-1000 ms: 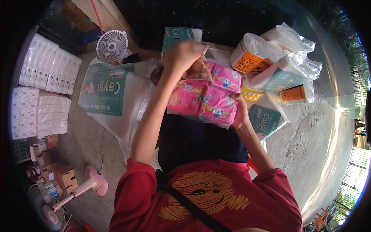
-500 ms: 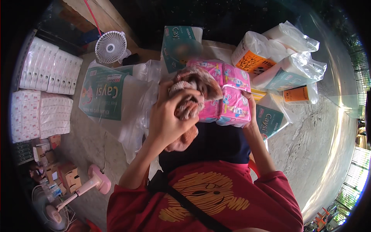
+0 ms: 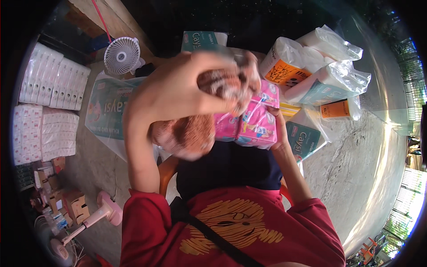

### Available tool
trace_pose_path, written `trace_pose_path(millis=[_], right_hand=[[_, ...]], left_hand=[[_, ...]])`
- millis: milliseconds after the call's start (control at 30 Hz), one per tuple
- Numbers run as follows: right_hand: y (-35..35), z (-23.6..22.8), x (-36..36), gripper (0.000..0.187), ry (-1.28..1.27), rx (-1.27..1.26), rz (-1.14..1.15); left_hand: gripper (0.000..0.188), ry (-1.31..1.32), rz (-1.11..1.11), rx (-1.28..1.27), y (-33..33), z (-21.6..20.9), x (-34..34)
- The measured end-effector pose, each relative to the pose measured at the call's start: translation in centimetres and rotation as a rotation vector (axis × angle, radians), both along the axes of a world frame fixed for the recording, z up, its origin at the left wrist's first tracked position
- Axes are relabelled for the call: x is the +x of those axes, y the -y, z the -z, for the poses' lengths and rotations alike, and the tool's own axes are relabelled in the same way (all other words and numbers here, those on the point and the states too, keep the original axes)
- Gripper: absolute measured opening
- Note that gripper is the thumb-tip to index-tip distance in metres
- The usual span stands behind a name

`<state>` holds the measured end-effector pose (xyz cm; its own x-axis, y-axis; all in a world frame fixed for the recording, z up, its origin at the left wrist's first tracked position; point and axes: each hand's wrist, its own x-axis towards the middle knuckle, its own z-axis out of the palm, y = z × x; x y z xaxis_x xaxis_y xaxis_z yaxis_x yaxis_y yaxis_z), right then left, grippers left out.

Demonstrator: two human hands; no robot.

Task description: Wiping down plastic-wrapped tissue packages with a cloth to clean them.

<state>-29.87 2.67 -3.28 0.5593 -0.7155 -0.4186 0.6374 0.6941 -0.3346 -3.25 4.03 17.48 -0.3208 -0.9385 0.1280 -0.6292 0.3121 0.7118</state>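
Note:
A brown-and-white patterned cloth point(image 3: 189, 133) is bunched in my left hand point(image 3: 175, 91). Its fingers curl round the cloth, which hangs down below them, partly blurred. Behind and right of it is a pink bundle of several plastic-wrapped packs point(image 3: 258, 129) above my lap. My right hand point(image 3: 278, 129) grips the bundle's right side, with the fingers partly hidden behind it. Cloth and left hand cover the bundle's upper left, so I cannot tell whether the cloth touches it.
Bagged tissue packs point(image 3: 106, 109) lie on the left, and wrapped rolls point(image 3: 284, 64) stand at the far right. A small white fan point(image 3: 122, 55) is at the far left. Left of me are a pink-necked fan point(image 3: 100, 209), cardboard boxes point(image 3: 78, 207) and stacked white packs point(image 3: 53, 78).
My left hand has swung up with its elbow raised, and the cloth has spread, one part lifting over the bundle's top. My right hand still holds the bundle, slightly further left in view.

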Motion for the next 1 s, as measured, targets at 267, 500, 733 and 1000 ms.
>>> trace_pose_path(millis=[267,500,733,1000], right_hand=[[-0.1,0.3,0.9,0.04,0.153,-0.008,-0.051],[-0.9,0.3,0.4,0.038,0.147,-0.018,-0.127],[-1.5,0.2,1.1,0.043,0.026,-0.064,-0.068],[-0.9,0.5,0.9,0.047,0.103,-0.046,-0.08]], left_hand=[[0.079,0.317,-0.129,-0.081,4.1,8.8,-6.6],[0.051,0.37,-0.332,-0.177,7.0,15.7,-6.2],[0.034,0.263,-0.39,-0.22,2.0,13.9,-3.9],[0.039,0.033,0.065,0.235,-8.2,6.5,-6.6]])
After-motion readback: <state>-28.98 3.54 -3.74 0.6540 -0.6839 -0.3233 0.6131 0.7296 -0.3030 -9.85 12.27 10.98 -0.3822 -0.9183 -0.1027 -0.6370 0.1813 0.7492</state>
